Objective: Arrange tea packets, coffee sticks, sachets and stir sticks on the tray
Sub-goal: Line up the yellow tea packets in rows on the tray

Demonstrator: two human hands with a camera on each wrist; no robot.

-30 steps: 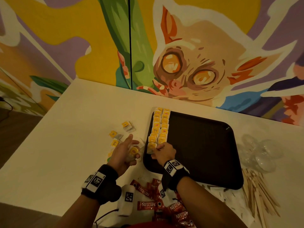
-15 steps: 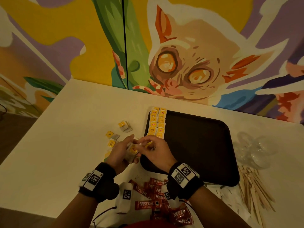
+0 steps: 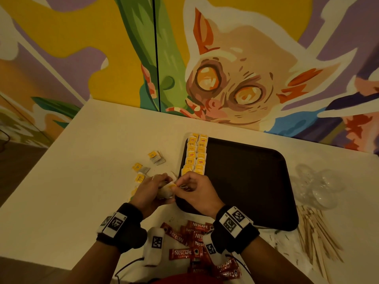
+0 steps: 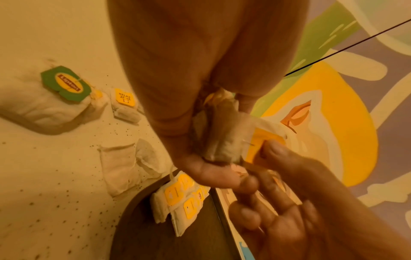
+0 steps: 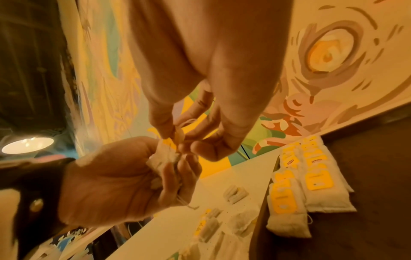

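Note:
My left hand grips a small bunch of tea bags just left of the dark tray, near its front left corner. My right hand pinches the yellow tag of one bag in that bunch, thumb on the tag. In the right wrist view the right hand's fingertips meet over the tea bags that lie in the left palm. Two rows of yellow-tagged tea packets run along the tray's left edge. Red coffee sticks are heaped at the table's front. Wooden stir sticks lie right of the tray.
Loose tea bags lie on the white table left of the tray, one with a green tag. Clear plastic pieces sit beyond the stir sticks. A painted wall closes the table's far side.
My right hand left the near end of the tea rows on the tray and came back to my left hand, where it now pinches a bag's tag. The left hand closed round its bunch.

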